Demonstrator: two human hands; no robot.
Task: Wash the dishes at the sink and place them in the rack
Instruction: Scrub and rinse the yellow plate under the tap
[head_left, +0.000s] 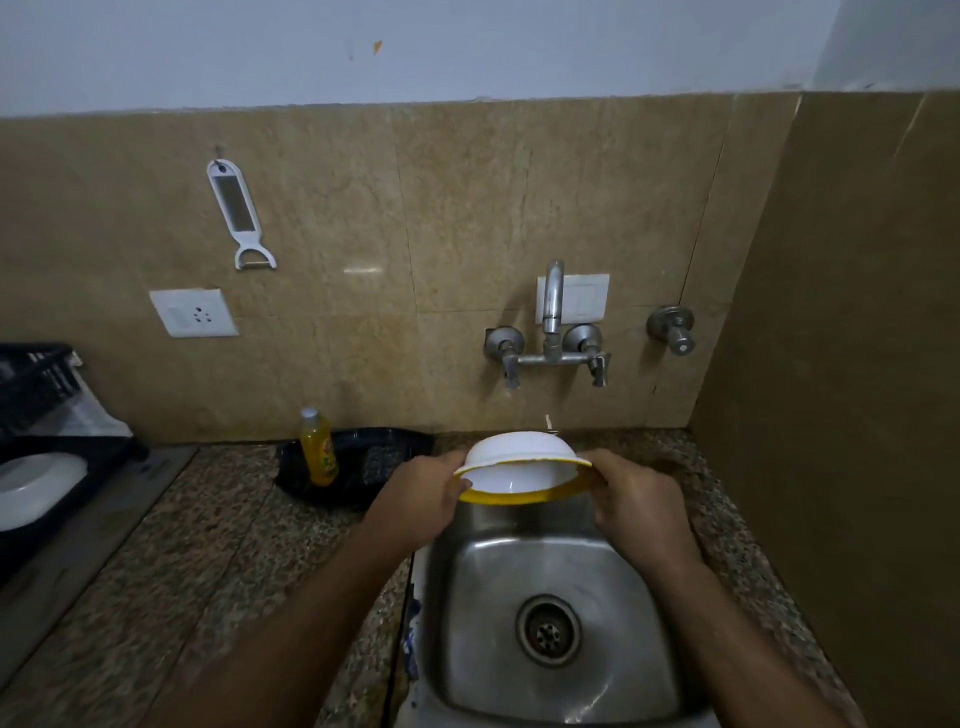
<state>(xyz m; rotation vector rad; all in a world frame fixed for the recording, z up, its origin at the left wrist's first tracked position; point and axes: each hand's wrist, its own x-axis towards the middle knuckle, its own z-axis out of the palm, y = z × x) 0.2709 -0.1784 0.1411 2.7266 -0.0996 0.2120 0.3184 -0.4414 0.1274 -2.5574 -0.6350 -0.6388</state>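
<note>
hands: our left hand (415, 493) and right hand (631, 499) each grip the bowl's rim
bowl: white-and-yellow bowl (522, 470), tilted over the steel sink (561, 566), under the tap (551, 301)
step: looks like rinsing
next: probably carry it left to the black rack (36, 374)

A home kitchen. A steel sink (550, 582) sits in a granite table (208, 561) under a wall tap (551, 312). Dish soap (318, 449) stands near its back edge.
</note>
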